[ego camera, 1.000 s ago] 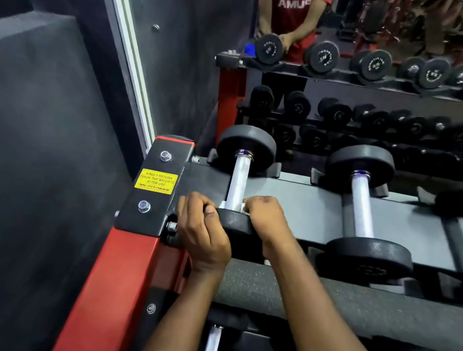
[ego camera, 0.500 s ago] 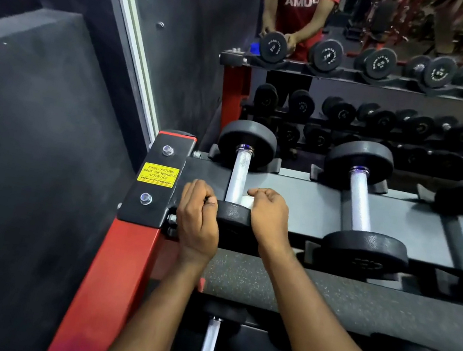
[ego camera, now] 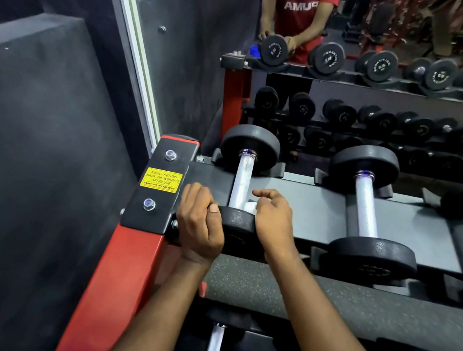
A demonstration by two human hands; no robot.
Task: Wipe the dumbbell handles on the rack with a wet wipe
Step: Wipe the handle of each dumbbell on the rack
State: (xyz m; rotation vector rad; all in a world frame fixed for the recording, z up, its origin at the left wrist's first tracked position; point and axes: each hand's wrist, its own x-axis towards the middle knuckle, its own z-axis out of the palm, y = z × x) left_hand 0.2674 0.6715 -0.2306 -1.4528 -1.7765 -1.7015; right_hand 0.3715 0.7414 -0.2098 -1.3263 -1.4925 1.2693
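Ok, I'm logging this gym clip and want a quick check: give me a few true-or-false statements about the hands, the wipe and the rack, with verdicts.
1. The right hand pinches a white wet wipe by the near end of the handle of the leftmost dumbbell. True.
2. The left hand grips the second dumbbell. False: it grips the leftmost dumbbell's near head.
3. A yellow sticker sits on the end plate of the rack, left of both hands. True.
4. The leftmost dumbbell is lifted above the rack. False: it lies in its cradles.

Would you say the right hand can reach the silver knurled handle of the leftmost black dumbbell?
Probably yes: the right hand, pinching a white wet wipe, sits beside that silver handle, nothing between them.
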